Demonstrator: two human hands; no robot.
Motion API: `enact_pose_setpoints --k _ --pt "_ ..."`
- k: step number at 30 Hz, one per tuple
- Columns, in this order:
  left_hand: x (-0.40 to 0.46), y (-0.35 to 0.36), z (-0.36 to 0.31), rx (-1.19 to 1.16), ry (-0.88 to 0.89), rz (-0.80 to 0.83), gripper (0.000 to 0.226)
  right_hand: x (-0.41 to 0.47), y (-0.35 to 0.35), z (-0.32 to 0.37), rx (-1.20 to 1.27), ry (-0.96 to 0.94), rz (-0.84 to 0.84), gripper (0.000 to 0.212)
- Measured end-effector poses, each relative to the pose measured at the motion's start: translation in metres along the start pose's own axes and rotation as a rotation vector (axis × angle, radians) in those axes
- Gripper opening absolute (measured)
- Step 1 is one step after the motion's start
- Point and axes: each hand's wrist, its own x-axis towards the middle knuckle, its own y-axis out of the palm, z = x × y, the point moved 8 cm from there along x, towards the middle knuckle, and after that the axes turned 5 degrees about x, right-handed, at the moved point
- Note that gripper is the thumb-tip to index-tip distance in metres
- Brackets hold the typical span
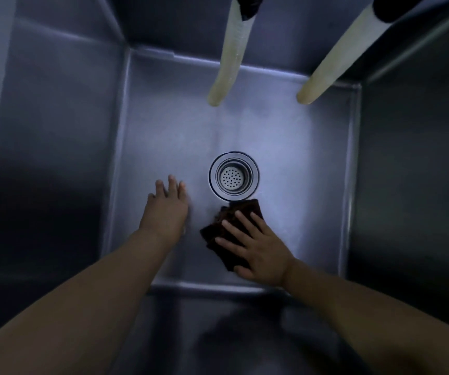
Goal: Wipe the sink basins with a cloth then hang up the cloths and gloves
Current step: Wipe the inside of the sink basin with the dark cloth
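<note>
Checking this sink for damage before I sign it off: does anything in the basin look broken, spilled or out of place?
Nothing stands out. The drain strainer sits level in the sink basin, and the right hand presses the dark cloth flat beside it.

One head-worn wide-angle view looks steeply down from close above into the deep grey stainless-steel sink basin (pixel 163 136); the round perforated metal drain (pixel 234 175) sits near centre; no second view.

Beside the drain (pixel 234 175), the right hand (pixel 258 247) is covering much of the dark cloth (pixel 218 234). Beyond the drain, both hoses (pixel 231 50) are running past the top edge.
</note>
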Motion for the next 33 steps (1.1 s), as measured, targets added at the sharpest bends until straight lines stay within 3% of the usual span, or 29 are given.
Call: enact_pose_setpoints --k 8,17,24,33 --pt "0.002 0.002 0.001 -0.003 0.016 0.009 0.099 -0.023 -0.022 -0.091 -0.045 0.254 -0.044 0.074" --pt "0.002 0.003 0.003 0.000 0.030 0.017 0.097 0.046 -0.059 -0.173 -0.012 0.693 -0.180 0.074" --pt "0.005 0.001 0.003 -0.023 0.030 -0.022 0.074 0.166 -0.067 -0.172 -0.013 0.633 -0.186 0.074" --pt "0.009 0.006 0.002 0.001 0.010 -0.056 0.077 0.294 -0.062 -0.105 -0.073 0.429 -0.104 0.072"
